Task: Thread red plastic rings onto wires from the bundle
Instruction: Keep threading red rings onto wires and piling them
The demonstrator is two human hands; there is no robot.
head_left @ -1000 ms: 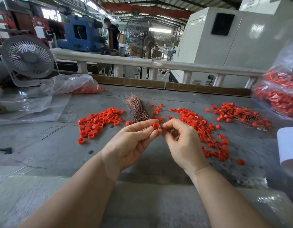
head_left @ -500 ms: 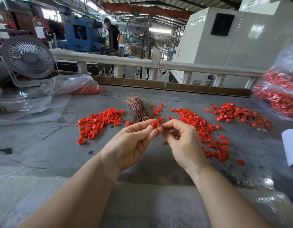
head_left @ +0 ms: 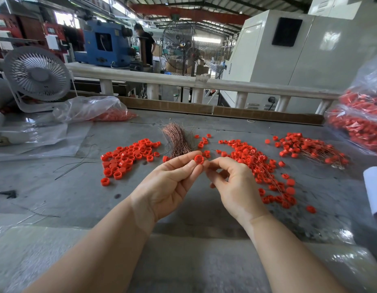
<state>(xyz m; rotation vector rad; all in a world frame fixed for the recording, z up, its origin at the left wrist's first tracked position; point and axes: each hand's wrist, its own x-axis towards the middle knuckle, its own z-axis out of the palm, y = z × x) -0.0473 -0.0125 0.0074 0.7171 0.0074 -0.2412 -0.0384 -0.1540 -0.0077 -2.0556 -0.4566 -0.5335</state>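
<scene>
My left hand [head_left: 170, 182] pinches a red plastic ring [head_left: 199, 159] between thumb and forefinger, above the grey table [head_left: 77, 197]. My right hand [head_left: 234, 185] meets it from the right, its thumb and forefinger pinched together at the ring; any wire between them is too thin to see. Just behind my hands lies the copper wire bundle [head_left: 177, 138]. A pile of loose red rings [head_left: 128, 157] lies to the left. Red rings with wires through them are spread to the right [head_left: 261, 166] and far right [head_left: 310, 149].
A white desk fan [head_left: 36, 76] and a clear plastic bag with red rings [head_left: 94, 111] stand at the back left. A large bag of red rings [head_left: 360, 121] fills the right edge, with a white paper roll [head_left: 373, 191] below it. A railing [head_left: 183, 81] bounds the table's far side.
Both hands have stayed close together at the ring, which has risen slightly and tilted a little. My right fingers have shifted at the ring.
</scene>
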